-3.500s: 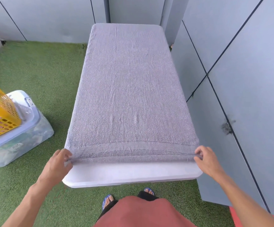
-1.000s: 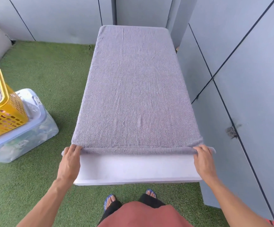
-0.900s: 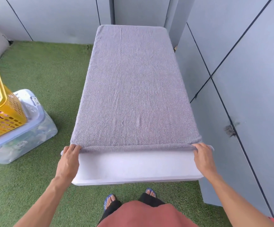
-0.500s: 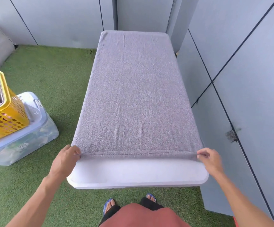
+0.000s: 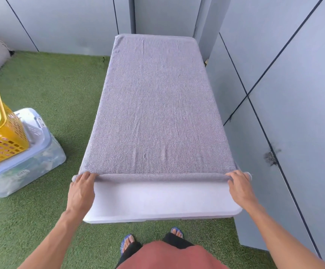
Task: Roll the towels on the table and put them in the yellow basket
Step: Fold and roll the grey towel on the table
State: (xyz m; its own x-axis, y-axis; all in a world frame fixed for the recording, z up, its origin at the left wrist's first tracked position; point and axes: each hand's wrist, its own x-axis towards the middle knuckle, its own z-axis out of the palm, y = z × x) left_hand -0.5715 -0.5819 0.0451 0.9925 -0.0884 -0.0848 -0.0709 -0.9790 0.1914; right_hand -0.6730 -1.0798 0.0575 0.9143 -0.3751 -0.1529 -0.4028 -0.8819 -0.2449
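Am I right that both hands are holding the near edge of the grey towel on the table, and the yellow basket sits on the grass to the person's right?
Not quite: the head view shows the yellow basket on the person's left, resting on a clear plastic bin, not on the grass. Both hands, left hand and right hand, do hold the grey towel at its near edge on the table.

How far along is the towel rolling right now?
Barely begun. Both hands, left hand and right hand, grip the grey towel at its near edge, with only a thin roll formed. Most still lies flat on the table. Rolling up and the yellow basket remain.
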